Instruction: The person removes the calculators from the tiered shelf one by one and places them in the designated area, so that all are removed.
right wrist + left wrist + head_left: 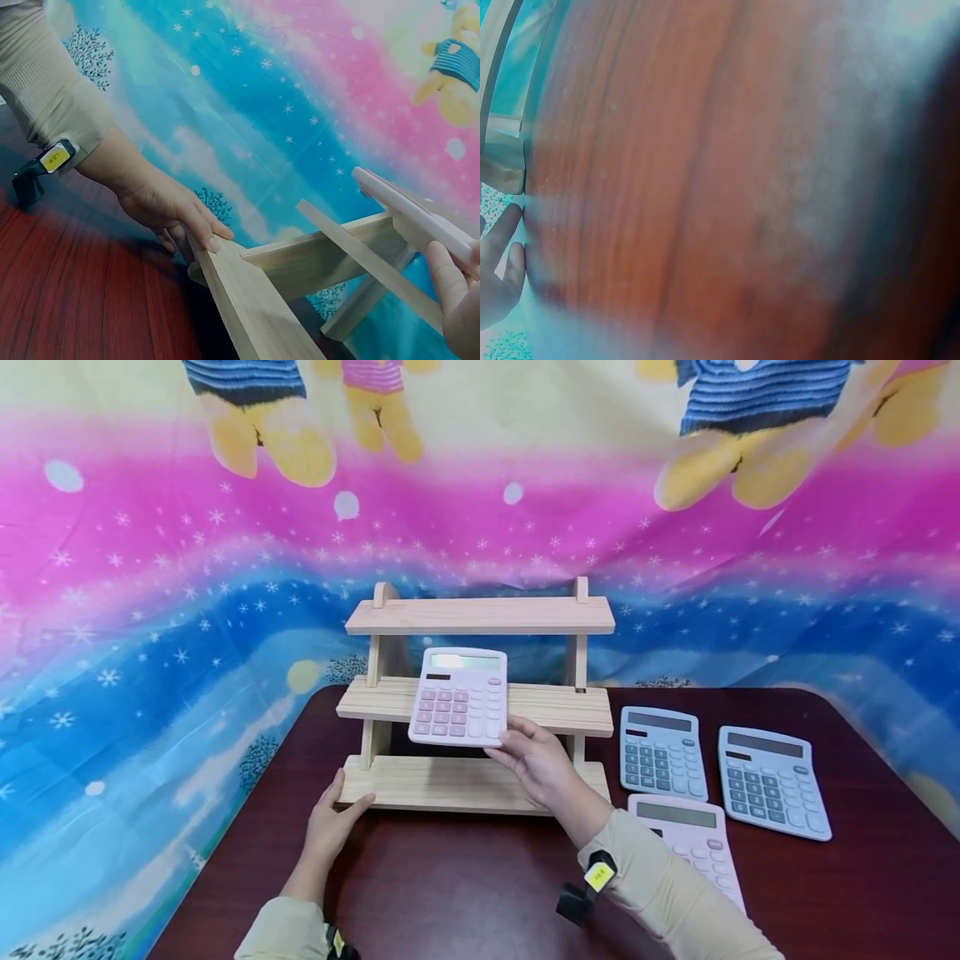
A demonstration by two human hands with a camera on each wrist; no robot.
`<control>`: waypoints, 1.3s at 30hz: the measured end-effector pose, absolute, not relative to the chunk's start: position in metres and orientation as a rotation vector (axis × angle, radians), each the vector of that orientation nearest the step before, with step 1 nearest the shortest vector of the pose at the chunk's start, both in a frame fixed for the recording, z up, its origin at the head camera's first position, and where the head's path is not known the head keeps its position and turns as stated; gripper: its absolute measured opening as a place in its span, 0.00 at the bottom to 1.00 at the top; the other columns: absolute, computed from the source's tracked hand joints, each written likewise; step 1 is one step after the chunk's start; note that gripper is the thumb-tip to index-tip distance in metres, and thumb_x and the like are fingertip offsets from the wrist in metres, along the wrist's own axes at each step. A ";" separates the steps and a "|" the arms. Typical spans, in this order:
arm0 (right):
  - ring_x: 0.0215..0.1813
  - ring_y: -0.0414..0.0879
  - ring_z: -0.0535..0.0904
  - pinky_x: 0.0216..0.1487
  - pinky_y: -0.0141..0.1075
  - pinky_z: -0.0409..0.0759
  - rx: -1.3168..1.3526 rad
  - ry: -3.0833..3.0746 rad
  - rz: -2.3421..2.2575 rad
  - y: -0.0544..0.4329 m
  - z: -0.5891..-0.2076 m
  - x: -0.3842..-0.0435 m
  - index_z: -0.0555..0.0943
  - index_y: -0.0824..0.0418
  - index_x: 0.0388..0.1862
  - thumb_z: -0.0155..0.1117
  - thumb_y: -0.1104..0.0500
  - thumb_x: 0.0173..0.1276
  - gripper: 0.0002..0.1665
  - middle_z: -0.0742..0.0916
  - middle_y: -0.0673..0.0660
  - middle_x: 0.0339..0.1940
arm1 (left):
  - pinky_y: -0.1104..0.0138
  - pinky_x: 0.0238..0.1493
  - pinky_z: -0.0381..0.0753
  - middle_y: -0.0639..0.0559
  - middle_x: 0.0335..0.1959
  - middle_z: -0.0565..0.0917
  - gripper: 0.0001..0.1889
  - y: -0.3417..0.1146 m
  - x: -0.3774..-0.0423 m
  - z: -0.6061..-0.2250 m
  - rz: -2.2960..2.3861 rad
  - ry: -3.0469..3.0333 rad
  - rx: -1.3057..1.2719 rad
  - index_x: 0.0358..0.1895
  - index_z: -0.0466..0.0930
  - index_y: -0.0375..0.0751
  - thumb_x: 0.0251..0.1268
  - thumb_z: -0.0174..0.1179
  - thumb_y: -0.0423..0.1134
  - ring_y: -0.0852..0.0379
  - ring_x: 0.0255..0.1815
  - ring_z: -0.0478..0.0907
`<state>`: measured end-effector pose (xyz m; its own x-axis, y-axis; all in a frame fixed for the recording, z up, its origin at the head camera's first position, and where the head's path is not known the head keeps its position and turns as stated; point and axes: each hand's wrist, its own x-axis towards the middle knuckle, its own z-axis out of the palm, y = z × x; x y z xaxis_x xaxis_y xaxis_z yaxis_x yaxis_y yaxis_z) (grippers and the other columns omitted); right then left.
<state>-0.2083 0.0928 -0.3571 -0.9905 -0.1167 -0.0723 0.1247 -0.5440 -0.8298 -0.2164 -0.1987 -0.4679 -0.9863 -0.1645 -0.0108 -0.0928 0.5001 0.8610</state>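
Note:
A three-tier wooden display stand (480, 617) stands on the table. My right hand (536, 762) pinches a pink calculator (480, 706) by its lower right corner, in front of the middle shelf. The calculator is tilted with its screen up and keys facing me. In the right wrist view, the same calculator (409, 214) shows edge-on above a shelf board. At the stand's lower left corner, my left hand (330, 822) grips the end of the bottom shelf (457, 777). The right wrist view shows this left hand (169, 206) with fingertips over the board's edge.
Two blue calculators (663, 752) (772, 781) lie right of the stand on the dark reddish table (465, 885). Another pink calculator (693, 827) lies nearer, partly hidden by my right sleeve. A patterned cloth (480, 518) hangs behind the table.

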 end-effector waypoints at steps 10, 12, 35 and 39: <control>0.45 0.44 0.75 0.50 0.39 0.70 -0.055 1.467 -2.604 0.125 -0.355 -0.188 0.53 0.74 0.63 0.39 0.75 0.64 0.27 0.66 0.66 0.56 | 0.53 0.61 0.46 0.37 0.65 0.49 0.44 -0.201 -0.216 -0.465 -1.502 -2.679 0.226 0.67 0.45 0.42 0.50 0.60 0.51 0.43 0.65 0.43; 0.45 0.44 0.75 0.50 0.39 0.69 -0.066 1.466 -2.603 0.130 -0.355 -0.185 0.52 0.74 0.63 0.39 0.74 0.64 0.27 0.67 0.65 0.56 | 0.54 0.61 0.46 0.37 0.65 0.49 0.44 -0.201 -0.216 -0.463 -1.503 -2.674 0.222 0.67 0.45 0.42 0.50 0.60 0.51 0.43 0.65 0.43; 0.47 0.42 0.74 0.49 0.36 0.70 -0.024 1.622 -2.531 0.194 -0.384 -0.138 0.44 0.74 0.64 0.47 0.67 0.65 0.34 0.74 0.52 0.47 | 0.53 0.60 0.46 0.37 0.65 0.49 0.44 -0.200 -0.215 -0.468 -1.513 -2.683 0.226 0.67 0.45 0.43 0.50 0.60 0.52 0.43 0.65 0.43; 0.48 0.43 0.74 0.49 0.36 0.70 -0.061 1.585 -2.549 0.203 -0.385 -0.130 0.41 0.75 0.65 0.49 0.67 0.64 0.38 0.76 0.49 0.46 | 0.52 0.60 0.46 0.36 0.65 0.48 0.45 -0.201 -0.215 -0.467 -1.515 -2.682 0.222 0.67 0.44 0.42 0.50 0.60 0.52 0.42 0.65 0.43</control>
<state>-0.1302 0.2032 -0.3854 -0.9895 -0.1392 -0.0393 0.0968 -0.4354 -0.8950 -0.2151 -0.2005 -0.4673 -0.9883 -0.1507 -0.0243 -0.0987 0.5090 0.8551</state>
